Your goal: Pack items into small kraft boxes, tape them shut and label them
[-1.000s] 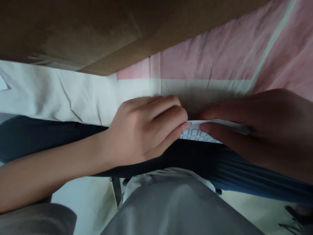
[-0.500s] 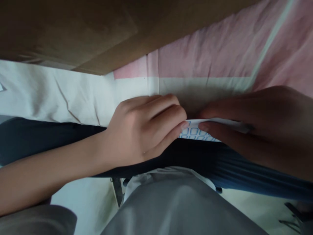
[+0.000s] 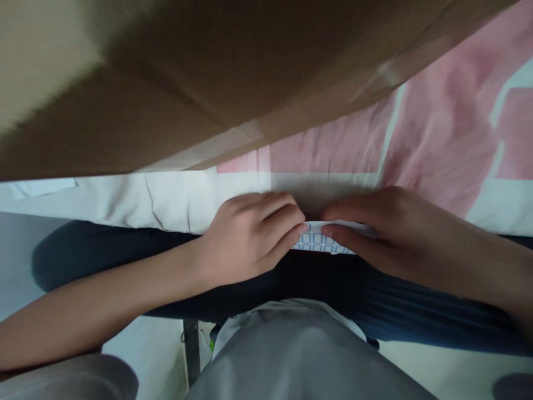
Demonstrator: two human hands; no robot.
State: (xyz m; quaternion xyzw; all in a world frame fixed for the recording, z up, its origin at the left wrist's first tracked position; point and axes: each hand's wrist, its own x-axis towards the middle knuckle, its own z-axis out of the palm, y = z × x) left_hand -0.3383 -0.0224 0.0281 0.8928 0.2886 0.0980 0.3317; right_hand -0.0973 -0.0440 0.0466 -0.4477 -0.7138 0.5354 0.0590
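A small white sheet printed with blue rounded squares (image 3: pixel 318 240) lies at the near edge of a cloth-covered surface. My left hand (image 3: pixel 250 236) is curled, its fingertips pinching the sheet's left end. My right hand (image 3: pixel 383 236) comes in from the right, thumb and fingers closed flat over the sheet's right part, which they hide. The two hands' fingertips nearly touch over the sheet.
A large brown cardboard box (image 3: pixel 200 83) with taped seams fills the top of the view, just beyond my hands. It rests on a pink and white bedsheet (image 3: pixel 437 128). A dark blue edge (image 3: pixel 333 278) runs below my hands, and my grey shirt (image 3: pixel 300 355) is at the bottom.
The view has pulled back and tilted up: the box looms larger and my hands look smaller. Both hands keep the same grip on the sheet.
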